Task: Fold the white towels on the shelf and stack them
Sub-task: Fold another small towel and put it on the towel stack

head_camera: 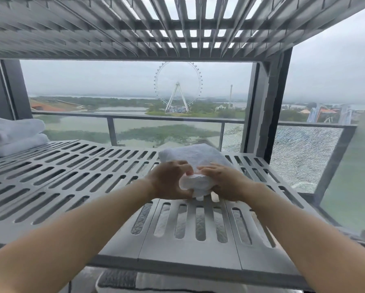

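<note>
From the head camera I see my left hand [169, 180] and right hand [223, 182] both gripping the near end of a white towel [196, 155], fingers [207, 169] curled round it. The towel lies on the grey shelf [71, 176], right of middle. More folded towels [14, 134] sit stacked far left

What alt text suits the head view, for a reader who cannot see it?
The left hand and right hand grip a white towel on a grey slotted shelf; folded towels lie at its far left.
</note>
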Tool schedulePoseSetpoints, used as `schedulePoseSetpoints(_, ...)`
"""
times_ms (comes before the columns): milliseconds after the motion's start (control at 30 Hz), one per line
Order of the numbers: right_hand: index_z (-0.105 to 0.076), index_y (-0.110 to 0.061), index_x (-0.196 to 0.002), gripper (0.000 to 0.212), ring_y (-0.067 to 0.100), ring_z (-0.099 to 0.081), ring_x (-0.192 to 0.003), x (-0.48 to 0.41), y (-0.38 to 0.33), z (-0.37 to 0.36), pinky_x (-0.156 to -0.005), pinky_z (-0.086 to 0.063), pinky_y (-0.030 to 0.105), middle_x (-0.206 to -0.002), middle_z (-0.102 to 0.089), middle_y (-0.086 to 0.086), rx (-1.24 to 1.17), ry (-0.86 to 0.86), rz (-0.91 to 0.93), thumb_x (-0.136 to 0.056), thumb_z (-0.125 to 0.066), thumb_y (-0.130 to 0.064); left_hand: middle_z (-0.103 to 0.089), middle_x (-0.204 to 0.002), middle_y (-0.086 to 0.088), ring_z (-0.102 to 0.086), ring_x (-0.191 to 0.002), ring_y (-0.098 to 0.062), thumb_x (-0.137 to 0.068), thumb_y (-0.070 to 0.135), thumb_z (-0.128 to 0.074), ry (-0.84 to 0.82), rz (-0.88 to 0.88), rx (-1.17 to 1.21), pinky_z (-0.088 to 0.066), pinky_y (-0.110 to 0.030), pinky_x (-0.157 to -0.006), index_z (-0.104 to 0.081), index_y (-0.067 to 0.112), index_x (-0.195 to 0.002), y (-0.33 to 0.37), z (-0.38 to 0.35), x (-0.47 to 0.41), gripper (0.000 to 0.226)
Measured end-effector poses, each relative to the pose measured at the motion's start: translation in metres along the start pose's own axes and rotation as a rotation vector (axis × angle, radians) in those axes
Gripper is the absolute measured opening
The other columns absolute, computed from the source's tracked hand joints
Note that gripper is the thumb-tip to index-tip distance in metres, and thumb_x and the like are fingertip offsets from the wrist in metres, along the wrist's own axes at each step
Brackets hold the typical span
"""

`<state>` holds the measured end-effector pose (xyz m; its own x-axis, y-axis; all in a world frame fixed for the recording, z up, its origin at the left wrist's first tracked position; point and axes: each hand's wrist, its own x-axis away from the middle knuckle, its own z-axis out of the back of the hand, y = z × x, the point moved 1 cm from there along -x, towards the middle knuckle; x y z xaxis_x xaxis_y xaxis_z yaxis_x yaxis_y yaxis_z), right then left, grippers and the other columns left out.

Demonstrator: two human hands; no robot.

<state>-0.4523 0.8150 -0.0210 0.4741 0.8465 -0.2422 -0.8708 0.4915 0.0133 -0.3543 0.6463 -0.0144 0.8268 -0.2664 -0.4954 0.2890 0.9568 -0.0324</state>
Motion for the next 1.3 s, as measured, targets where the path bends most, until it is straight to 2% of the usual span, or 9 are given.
schedulePoseSetpoints(167, -0.056, -0.034, -0.121, 0.058, 0.019, -0.04, -0.131, 0.01, 0.018, 0.015, -0.106, -0.038, 0.034, -0.144, -0.041, -0.005, -0.222, -0.038, -0.167, -0.081, -0.049, 0.008, -0.064, -0.116, 0.002, -0.058, -0.102, -0.012, -0.077, 0.031, -0.068, -0.047, -0.035, 0.15, -0.044, -0.02, -0.088, -0.06, 0.017, -0.116, 0.007, 0.0, -0.008, 0.042)
schedulePoseSetpoints(233, -0.062, -0.037, -0.111, 0.056, 0.014, -0.058, -0.102, 0.005, 0.011, 0.029, -0.078, -0.052, 0.021, -0.141, -0.045, -0.001, -0.262, -0.069, -0.211, -0.081, -0.045, 0.007, -0.059, -0.122, 0.001, -0.053, -0.111, -0.014, -0.074, 0.022, -0.067, -0.021, -0.004, 0.126, -0.038, -0.02, -0.094, -0.056, 0.017, -0.12, -0.007, 0.005, -0.005, 0.047)
schedulePoseSetpoints(300, -0.066, -0.03, -0.107, 0.047, 0.004, -0.054, -0.07, -0.004, -0.008, 0.045, -0.052, -0.04, 0.004, -0.137, -0.051, 0.003, -0.294, -0.022, -0.224, -0.084, -0.039, 0.001, -0.053, -0.13, -0.002, -0.048, -0.119, -0.019, -0.072, 0.014, -0.065, -0.028, 0.065, 0.054, -0.038, -0.028, -0.102, -0.051, 0.016, -0.124, -0.027, 0.009, -0.003, 0.054)
schedulePoseSetpoints(467, -0.058, -0.013, -0.114, 0.036, 0.025, -0.053, -0.108, -0.033, -0.067, 0.03, -0.084, -0.044, 0.03, -0.123, -0.058, 0.008, -0.099, -0.042, -0.296, -0.087, -0.047, -0.035, -0.037, -0.142, -0.004, -0.041, -0.127, -0.027, -0.077, 0.02, -0.065, -0.146, 0.281, -0.066, -0.037, -0.038, -0.106, -0.038, 0.016, -0.134, -0.071, 0.01, -0.009, 0.064)
schedulePoseSetpoints(567, -0.045, -0.009, -0.123, 0.039, 0.026, -0.048, -0.111, -0.041, -0.074, 0.004, -0.084, -0.041, 0.035, -0.126, -0.05, 0.01, 0.093, -0.082, -0.42, -0.088, -0.048, -0.028, -0.03, -0.148, -0.004, -0.035, -0.132, -0.027, -0.081, 0.024, -0.061, -0.195, 0.342, -0.063, -0.033, -0.041, -0.11, -0.031, 0.021, -0.139, -0.082, -0.002, -0.015, 0.065)
schedulePoseSetpoints(733, -0.017, -0.008, -0.145, 0.055, 0.02, -0.019, -0.141, -0.031, -0.046, -0.012, -0.112, -0.019, 0.035, -0.155, -0.02, 0.008, 0.09, -0.004, -0.289, -0.095, -0.036, -0.023, -0.032, -0.146, -0.001, -0.037, -0.13, -0.026, -0.082, 0.036, -0.056, -0.193, 0.323, -0.065, -0.033, -0.05, -0.106, -0.033, 0.037, -0.137, -0.086, -0.021, -0.026, 0.059)
schedulePoseSetpoints(933, -0.018, -0.022, -0.147, 0.058, 0.01, -0.016, -0.142, -0.011, -0.017, -0.007, -0.114, -0.011, 0.028, -0.155, -0.018, -0.006, 0.013, 0.003, -0.21, -0.093, -0.04, -0.024, -0.047, -0.128, -0.01, -0.052, -0.11, -0.032, -0.087, 0.026, -0.057, -0.104, 0.197, -0.025, -0.042, -0.04, -0.094, -0.042, 0.03, -0.135, -0.082, -0.017, -0.012, 0.05)
schedulePoseSetpoints(1133, -0.043, -0.015, -0.131, 0.05, 0.023, -0.049, -0.123, -0.008, -0.031, -0.006, -0.097, -0.045, 0.042, -0.137, -0.05, 0.002, 0.04, 0.137, -0.196, -0.083, -0.051, -0.03, -0.057, -0.119, -0.013, -0.058, -0.103, -0.033, -0.082, 0.011, -0.063, 0.044, 0.089, 0.065, -0.049, -0.041, -0.087, -0.054, 0.018, -0.126, -0.081, -0.004, 0.024, 0.045)
schedulePoseSetpoints(1300, -0.029, -0.012, -0.143, 0.052, 0.013, -0.025, -0.14, -0.012, -0.022, -0.015, -0.111, -0.011, 0.023, -0.151, -0.03, 0.002, 0.007, 0.122, -0.14, -0.094, -0.045, -0.019, -0.059, -0.103, -0.012, -0.06, -0.09, -0.03, -0.082, -0.002, -0.056, 0.057, 0.046, 0.052, -0.052, -0.043, -0.079, -0.059, 0.019, -0.124, -0.082, 0.0, 0.036, 0.047)
